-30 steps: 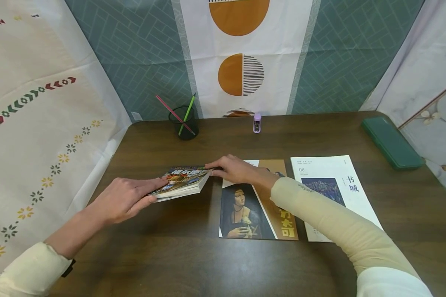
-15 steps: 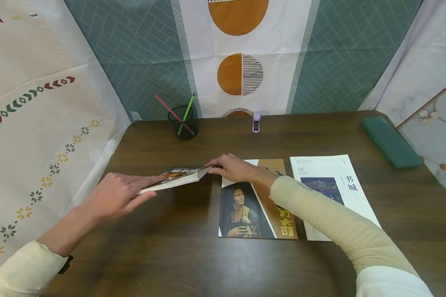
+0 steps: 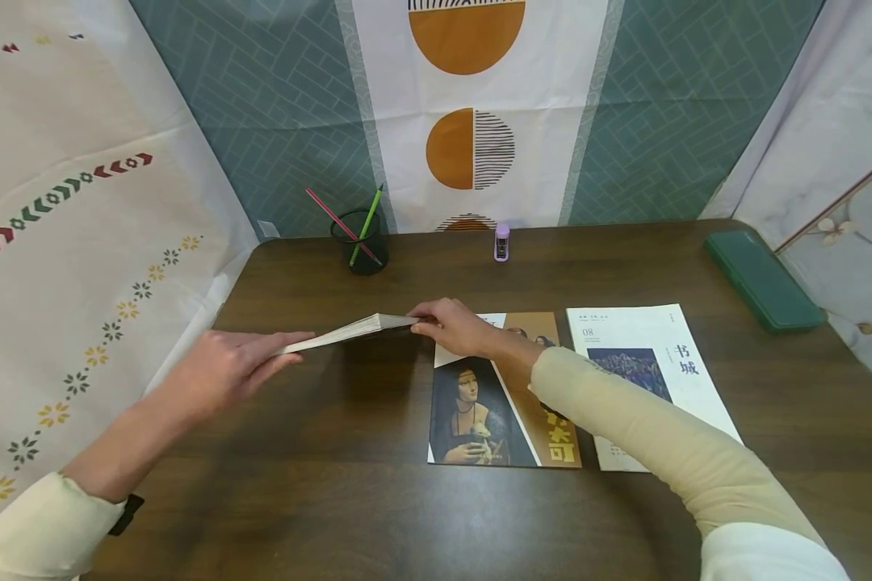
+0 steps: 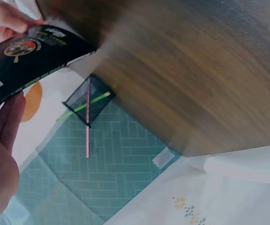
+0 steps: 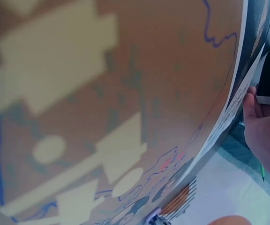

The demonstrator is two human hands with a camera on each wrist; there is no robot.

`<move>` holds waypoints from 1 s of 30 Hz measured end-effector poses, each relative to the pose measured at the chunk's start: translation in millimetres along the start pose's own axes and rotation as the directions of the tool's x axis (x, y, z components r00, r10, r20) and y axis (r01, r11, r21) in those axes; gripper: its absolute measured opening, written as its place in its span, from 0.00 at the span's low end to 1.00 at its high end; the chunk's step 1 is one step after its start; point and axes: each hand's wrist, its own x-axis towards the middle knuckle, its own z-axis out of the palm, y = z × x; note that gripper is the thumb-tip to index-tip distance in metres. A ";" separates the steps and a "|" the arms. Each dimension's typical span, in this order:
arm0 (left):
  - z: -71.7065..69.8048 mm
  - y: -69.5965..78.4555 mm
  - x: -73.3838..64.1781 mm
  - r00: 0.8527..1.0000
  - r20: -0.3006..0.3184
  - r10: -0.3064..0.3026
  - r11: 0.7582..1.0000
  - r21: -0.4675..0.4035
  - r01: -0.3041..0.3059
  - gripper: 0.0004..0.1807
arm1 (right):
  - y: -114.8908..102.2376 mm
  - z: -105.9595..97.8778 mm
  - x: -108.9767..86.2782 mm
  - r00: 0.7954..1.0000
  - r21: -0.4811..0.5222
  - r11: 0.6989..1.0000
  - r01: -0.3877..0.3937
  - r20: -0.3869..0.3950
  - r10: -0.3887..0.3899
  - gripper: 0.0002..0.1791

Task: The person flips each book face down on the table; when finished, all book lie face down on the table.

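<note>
A thick paperback book [image 3: 356, 329] is held up over the table between both hands, seen nearly edge-on and bent in the head view. My left hand [image 3: 225, 363] pinches its left end, thumb below and fingers above. At the opposite end, my right hand [image 3: 454, 325] grips the corner. The left wrist view shows the book's black cover [image 4: 46, 54] with a round food picture and a barcode, slightly curved. Under the right forearm lies a brown magazine [image 3: 472, 436] with a portrait of a woman. To its right is a white magazine [image 3: 625, 327], partly covered by the sleeve.
A black mesh pen cup [image 3: 359, 250] with a red and a green pencil stands at the back left. A small purple bottle-like item [image 3: 502, 242] is at the back edge. A green case [image 3: 766, 278] lies at the far right of the wooden table [image 3: 378, 516].
The book has tilted up until its colourful front cover is out of sight and its page edges show. My left hand has moved a little left and away; my right hand stays nearly in place.
</note>
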 end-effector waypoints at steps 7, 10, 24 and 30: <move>-9.7 5.1 9.3 0.993 -0.114 -0.014 0.999 0.048 0.020 0.27 | 1.0 -4.2 -7.9 0.995 0.047 0.998 -0.040 -0.089 0.045 0.14; -13.6 7.6 12.3 0.988 -0.151 -0.037 0.998 0.037 0.043 0.28 | -1.0 -8.7 -12.5 0.992 0.073 0.997 -0.036 -0.121 0.044 0.12; -33.2 12.0 11.5 0.898 0.079 -0.433 0.866 -0.240 0.439 0.11 | -15.6 -23.1 -23.2 0.960 0.337 0.938 -0.087 -0.224 0.170 0.09; -31.0 12.9 7.2 0.769 0.261 -0.584 0.665 -0.389 0.637 0.08 | -21.5 -31.9 -23.9 0.931 0.518 0.852 -0.075 -0.270 0.246 0.12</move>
